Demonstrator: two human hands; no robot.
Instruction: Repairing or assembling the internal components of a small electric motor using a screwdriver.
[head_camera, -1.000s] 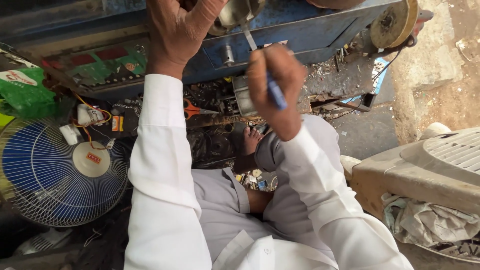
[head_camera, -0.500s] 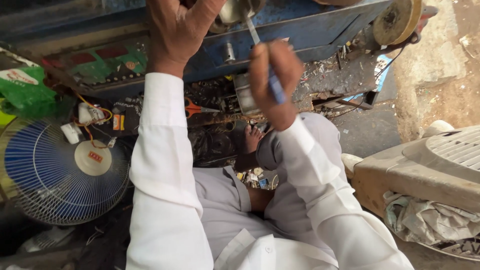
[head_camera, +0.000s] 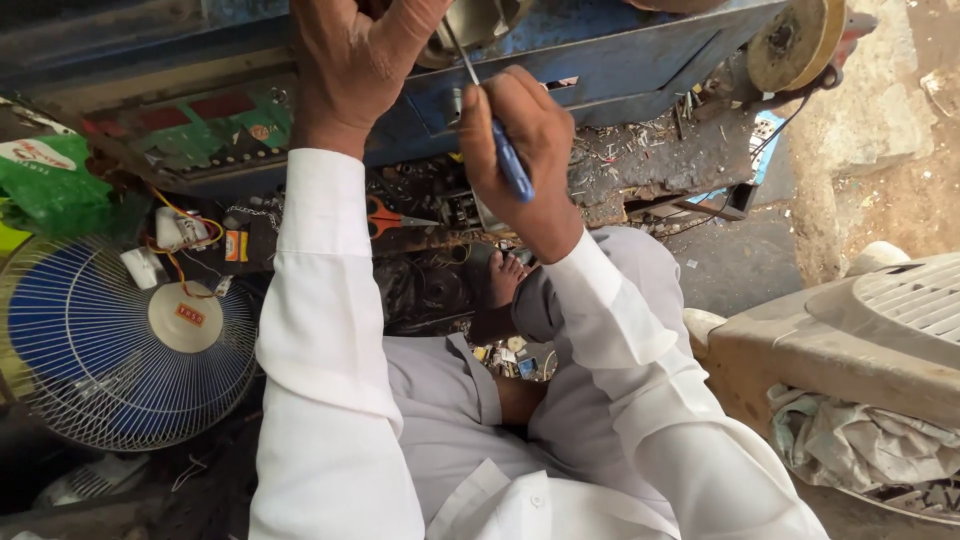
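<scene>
My right hand grips a screwdriver with a blue handle; its thin metal shaft points up into a round metal part at the top edge. My left hand is raised beside it, fingers wrapped around that metal part, whose upper half is cut off by the frame. Both arms wear white sleeves. Behind the hands runs a blue metal frame.
A table fan with a white wire guard and blue blades lies at the left. Red-handled scissors and small parts litter the floor. A beige plastic casing sits at the right, with a rag under it. My bare foot is tucked in.
Both hands have shifted slightly upward in view, and the screwdriver tip has stayed at the metal part. The view has tilted a little; nothing was let go.
</scene>
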